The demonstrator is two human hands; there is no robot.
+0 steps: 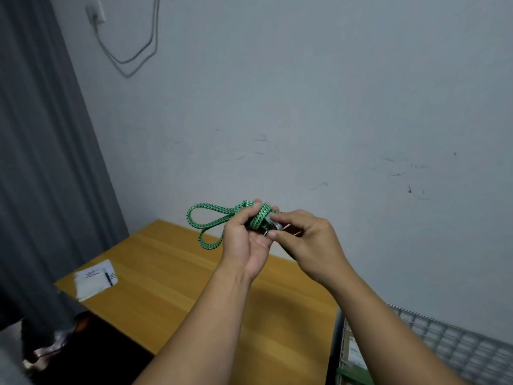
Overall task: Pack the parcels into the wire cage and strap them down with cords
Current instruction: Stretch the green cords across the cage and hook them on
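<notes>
Left hand (244,240) gripping cord (259,216), right hand (308,240) pinching

Two hands are in view, the left hand (244,237) and the right hand (308,240). One green cord (205,218). One desk (180,287), with one sheet of paper (93,282) and one pen (108,277) near its left corner. One wire cage (458,345), with one cardboard parcel (352,348) showing inside. One curtain (41,162). One wall socket (95,12), two cables (125,62).

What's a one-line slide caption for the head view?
Left hand grips a bundled green cord above the table; right hand pinches its metal end, wire cage alongside.
</notes>
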